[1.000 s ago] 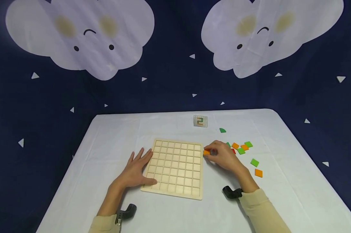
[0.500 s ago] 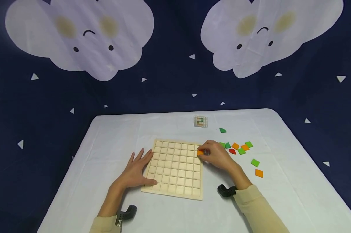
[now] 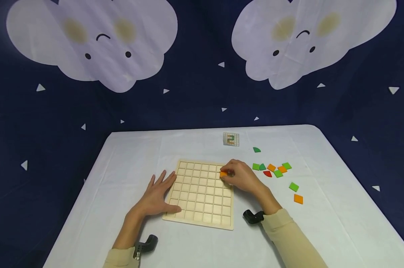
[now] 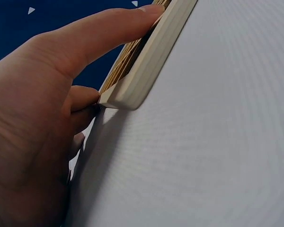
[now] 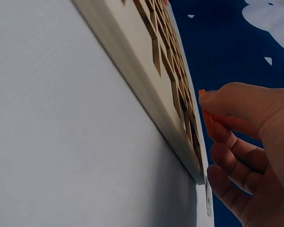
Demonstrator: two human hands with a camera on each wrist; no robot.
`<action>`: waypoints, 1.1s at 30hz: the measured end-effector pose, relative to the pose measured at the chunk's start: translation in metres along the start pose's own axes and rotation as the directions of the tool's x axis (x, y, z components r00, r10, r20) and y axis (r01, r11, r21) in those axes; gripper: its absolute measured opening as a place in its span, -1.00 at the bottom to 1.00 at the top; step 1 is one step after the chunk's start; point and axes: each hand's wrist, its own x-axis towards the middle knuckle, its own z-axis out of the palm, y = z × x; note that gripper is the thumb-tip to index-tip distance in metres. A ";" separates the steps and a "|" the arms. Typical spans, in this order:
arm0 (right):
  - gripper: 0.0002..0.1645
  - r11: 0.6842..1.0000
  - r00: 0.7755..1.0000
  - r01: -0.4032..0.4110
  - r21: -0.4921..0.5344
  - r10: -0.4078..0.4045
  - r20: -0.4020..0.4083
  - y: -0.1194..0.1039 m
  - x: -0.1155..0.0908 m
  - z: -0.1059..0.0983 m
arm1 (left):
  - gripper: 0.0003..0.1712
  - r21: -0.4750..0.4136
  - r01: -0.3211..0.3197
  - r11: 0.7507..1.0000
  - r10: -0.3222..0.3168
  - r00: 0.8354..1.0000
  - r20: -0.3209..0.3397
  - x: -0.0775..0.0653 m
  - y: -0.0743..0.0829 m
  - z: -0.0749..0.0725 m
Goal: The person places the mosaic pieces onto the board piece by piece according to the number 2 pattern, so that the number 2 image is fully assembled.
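A square wooden grid board (image 3: 198, 196) lies on the white table. My left hand (image 3: 154, 197) rests on its left side, fingers spread along the edge; the left wrist view shows the thumb (image 4: 128, 23) over the rim. Between thumb and fingers, my right hand (image 3: 243, 176) pinches an orange square tile (image 3: 223, 174) over the upper right cells. In the right wrist view that orange tile (image 5: 207, 116) appears edge-on, a little above the board (image 5: 146, 90). No tiles show in the board's visible cells; those under the right hand are hidden.
Right of the board lie several loose tiles: green squares such as this green tile (image 3: 294, 187), orange squares like the orange tile (image 3: 298, 199), a red quarter-round tile (image 3: 267, 174) and green quarter-round tiles (image 3: 257, 149). A small pattern card (image 3: 231, 139) stands behind the board.
My right hand has moved left with the orange tile, from beside the board's right edge to over its upper right cells. The left hand has stayed in place.
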 end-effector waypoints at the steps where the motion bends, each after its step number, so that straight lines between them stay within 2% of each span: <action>1: -0.68 1.000 1.000 0.008 0.000 -0.008 -0.001 -0.001 0.001 0.000 | 0.43 -0.001 -0.001 1.000 0.001 1.000 -0.001 0.000 0.000 0.000; 6: -0.67 0.999 0.999 0.047 -0.002 -0.047 -0.006 -0.004 0.007 0.000 | 0.43 0.001 0.000 1.000 0.000 1.000 0.002 0.001 -0.001 0.000; 18: -0.67 0.997 0.997 0.066 -0.029 -0.064 0.042 -0.012 0.020 0.006 | 0.43 -0.005 -0.006 1.000 0.006 1.000 -0.003 0.000 0.000 0.000; 33: -0.69 0.996 0.992 0.092 -0.003 -0.091 0.082 -0.021 0.031 0.017 | 0.43 -0.013 0.000 1.000 0.000 1.000 -0.004 0.000 0.000 0.000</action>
